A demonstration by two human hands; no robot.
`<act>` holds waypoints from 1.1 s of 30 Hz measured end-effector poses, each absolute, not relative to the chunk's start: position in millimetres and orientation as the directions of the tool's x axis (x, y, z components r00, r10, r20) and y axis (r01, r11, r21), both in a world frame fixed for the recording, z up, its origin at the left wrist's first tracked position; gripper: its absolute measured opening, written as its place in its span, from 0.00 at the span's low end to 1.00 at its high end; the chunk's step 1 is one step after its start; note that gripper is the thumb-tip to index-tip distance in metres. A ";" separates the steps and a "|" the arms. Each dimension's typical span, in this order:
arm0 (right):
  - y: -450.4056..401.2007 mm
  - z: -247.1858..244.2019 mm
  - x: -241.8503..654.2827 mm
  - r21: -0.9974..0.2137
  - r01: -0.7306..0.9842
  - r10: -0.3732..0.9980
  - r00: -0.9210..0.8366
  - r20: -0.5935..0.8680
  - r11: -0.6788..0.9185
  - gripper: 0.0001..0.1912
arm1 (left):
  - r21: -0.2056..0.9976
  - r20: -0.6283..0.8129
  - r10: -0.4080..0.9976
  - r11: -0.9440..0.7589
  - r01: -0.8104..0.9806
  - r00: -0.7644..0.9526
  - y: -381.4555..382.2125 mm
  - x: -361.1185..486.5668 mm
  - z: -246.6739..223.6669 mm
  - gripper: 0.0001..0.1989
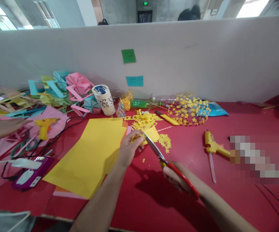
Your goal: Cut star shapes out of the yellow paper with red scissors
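Between the fingers of my left hand point(129, 146) is a small piece of yellow paper point(139, 139), partly covered by the fingers. My right hand point(178, 177) grips a pair of scissors point(164, 159) with red handles, and the blade tips touch or nearly touch that piece. Just beyond my hands lie a yellow paper rectangle point(152, 133), a heap of cut yellow stars point(165, 141) and more yellow star cutouts point(144, 120). Large yellow paper sheets point(83, 154) spread to the left of my left hand, above orange and pink ones. Tiny yellow scraps sit below the blades.
A yellow glue gun point(211, 143) lies at right, another glue gun point(44, 127) at left near a co-worker's hand point(5, 129). A cup point(104, 101), green bottle point(140, 103), yellow utility knife point(169, 119) and star-covered plastic point(190, 111) line the back. A purple power strip point(32, 174) trails cables.
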State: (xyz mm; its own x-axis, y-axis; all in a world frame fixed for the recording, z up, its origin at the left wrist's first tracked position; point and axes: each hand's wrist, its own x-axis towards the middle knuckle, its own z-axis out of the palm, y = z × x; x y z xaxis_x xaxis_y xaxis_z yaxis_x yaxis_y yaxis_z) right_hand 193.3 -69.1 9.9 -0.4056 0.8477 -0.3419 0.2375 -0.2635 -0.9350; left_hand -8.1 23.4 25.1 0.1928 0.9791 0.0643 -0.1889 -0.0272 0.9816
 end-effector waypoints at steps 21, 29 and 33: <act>-64.1 13.7 197.3 -0.924 0.263 0.847 -0.387 -0.365 -0.279 0.29 | 0.979 0.023 0.971 0.026 -0.201 0.236 24.8 -6.3 22.7 0.06; -68.2 3.7 191.9 -0.928 0.190 0.849 -0.376 -0.372 -0.322 0.28 | 0.962 -0.002 0.973 0.064 -0.266 0.229 20.7 -2.3 19.7 0.07; -69.2 -1.5 191.3 -0.923 0.187 0.847 -0.370 -0.382 -0.335 0.28 | 0.954 0.004 0.973 0.066 -0.291 0.232 19.9 -1.8 18.7 0.06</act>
